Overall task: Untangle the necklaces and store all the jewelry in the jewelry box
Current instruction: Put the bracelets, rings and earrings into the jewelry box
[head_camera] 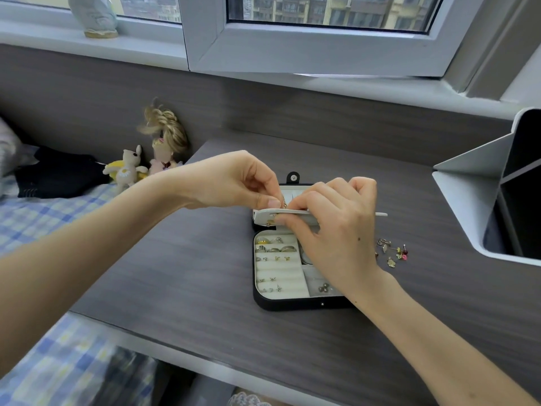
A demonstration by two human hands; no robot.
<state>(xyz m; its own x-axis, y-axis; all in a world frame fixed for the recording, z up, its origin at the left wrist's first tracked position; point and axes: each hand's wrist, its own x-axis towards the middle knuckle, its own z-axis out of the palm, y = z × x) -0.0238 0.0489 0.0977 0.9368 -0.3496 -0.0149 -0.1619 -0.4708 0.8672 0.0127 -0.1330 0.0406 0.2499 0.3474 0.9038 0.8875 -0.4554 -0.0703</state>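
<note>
Step in hand, as judged: securing thin gold necklace chain [284, 204] at cream divider flap [263, 213] of black rectangular jewelry box [281, 303], cream-lined, open on dark wood-grain desk [190, 273]. Left hand [234, 183] pinches chain between thumb and forefinger. Right hand [336, 224] grips flap, fingers curled. Hold flap steady; keep chain taut; feed slowly to prevent re-tangling. Chain fine, mostly hidden by fingers. Small loose earrings [392, 253] lie just right of box, unstored.

One black, cream-lined jewelry box [292, 305], one cream inner flap [263, 213] and one thin gold chain [284, 203] share the scene with two bare hands, left hand [234, 180] and right hand [336, 230], one cluster of loose earrings [392, 253], two soft toys [127, 169], one white desk organizer [474, 177] and one pale windowsill figurine [93, 16].
</note>
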